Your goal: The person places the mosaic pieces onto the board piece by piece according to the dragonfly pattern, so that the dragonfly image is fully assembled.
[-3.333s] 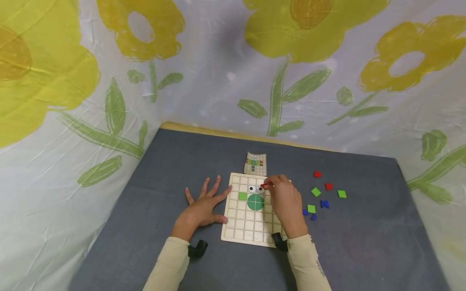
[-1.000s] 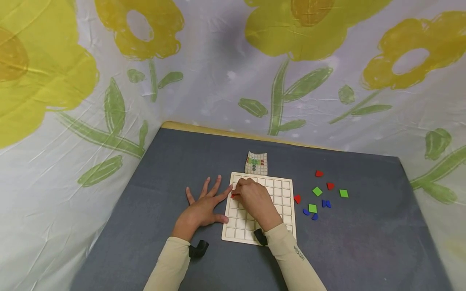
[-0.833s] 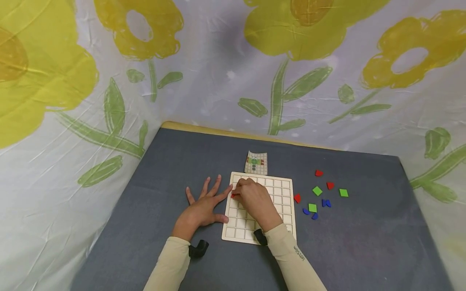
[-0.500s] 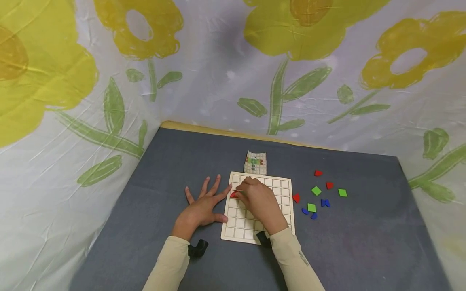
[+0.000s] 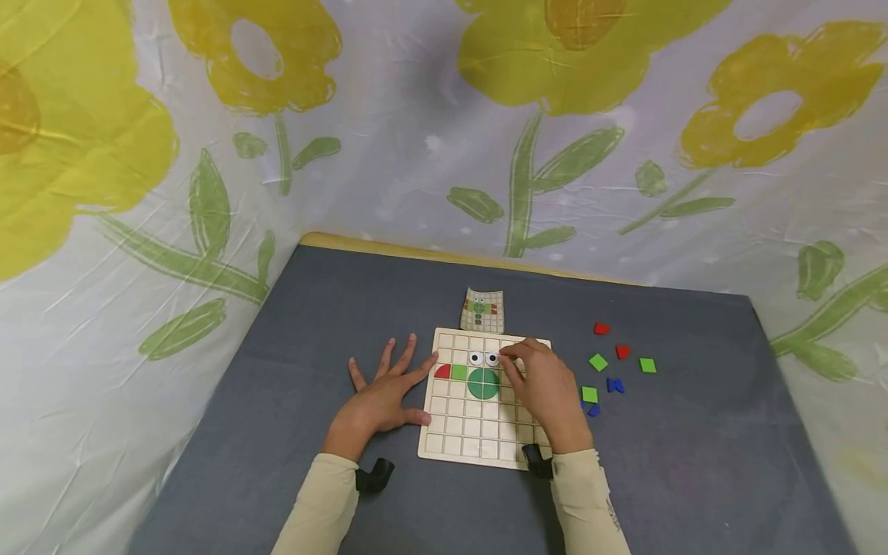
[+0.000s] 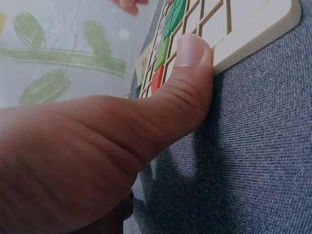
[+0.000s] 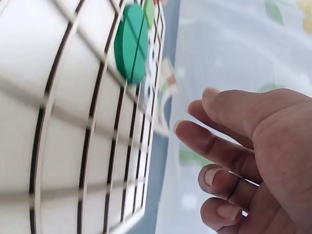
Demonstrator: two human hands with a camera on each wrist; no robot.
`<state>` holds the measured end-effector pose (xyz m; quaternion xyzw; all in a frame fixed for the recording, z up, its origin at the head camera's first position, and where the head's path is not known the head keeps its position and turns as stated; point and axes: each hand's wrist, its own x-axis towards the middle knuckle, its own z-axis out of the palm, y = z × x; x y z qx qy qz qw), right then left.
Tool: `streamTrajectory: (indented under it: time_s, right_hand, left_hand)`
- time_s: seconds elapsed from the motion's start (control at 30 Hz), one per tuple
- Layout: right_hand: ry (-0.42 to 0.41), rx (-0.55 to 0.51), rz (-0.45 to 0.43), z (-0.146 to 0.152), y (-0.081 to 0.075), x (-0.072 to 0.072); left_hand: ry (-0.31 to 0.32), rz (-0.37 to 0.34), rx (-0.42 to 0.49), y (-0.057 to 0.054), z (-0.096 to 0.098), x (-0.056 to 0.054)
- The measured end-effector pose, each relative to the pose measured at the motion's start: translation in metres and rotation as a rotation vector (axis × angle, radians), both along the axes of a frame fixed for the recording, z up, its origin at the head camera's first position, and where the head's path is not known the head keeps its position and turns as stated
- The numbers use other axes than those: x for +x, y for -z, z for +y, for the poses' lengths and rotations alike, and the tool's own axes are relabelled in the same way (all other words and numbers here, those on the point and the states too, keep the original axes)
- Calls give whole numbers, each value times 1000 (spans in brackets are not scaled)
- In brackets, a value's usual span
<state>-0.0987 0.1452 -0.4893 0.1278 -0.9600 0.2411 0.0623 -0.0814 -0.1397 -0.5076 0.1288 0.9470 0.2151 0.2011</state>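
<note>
A pale wooden grid board lies on the dark cloth. My left hand is spread flat at its left side, forefinger and thumb on the edge; the thumb shows at the rim in the left wrist view. In the grid are a red quarter-round tile, a green square tile, a darker green disc made of quarter tiles and two eye tiles. Over the board's right part hovers my right hand, loosely bent and holding nothing; the right wrist view shows its fingers apart from the thumb.
Behind the board lies a small pattern card picturing coloured shapes on a grid. Loose to the right are red tiles, green square tiles and blue tiles. A flower-printed curtain hangs behind the table.
My right hand has let go of the red tile, which now sits left of the green square, and has moved right across the board. The left hand has stayed in place.
</note>
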Motion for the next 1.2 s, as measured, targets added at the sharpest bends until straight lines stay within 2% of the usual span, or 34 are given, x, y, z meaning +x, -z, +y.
streamTrajectory:
  time_s: [0.43,0.67,0.87,1.2]
  right_hand:
    - [249,-29,51,62,2,2]
    - [370,-12,17,88,6,0]
    - [414,11,-14,103,9,0]
    - [422,32,-88,117,13,1]
  left_hand:
    - [-14,-7,17,2,-1,-2]
    - [-3,0,9,1,0,-1]
    - [4,5,14,-1,1,1]
    - [5,2,19,0,0,0]
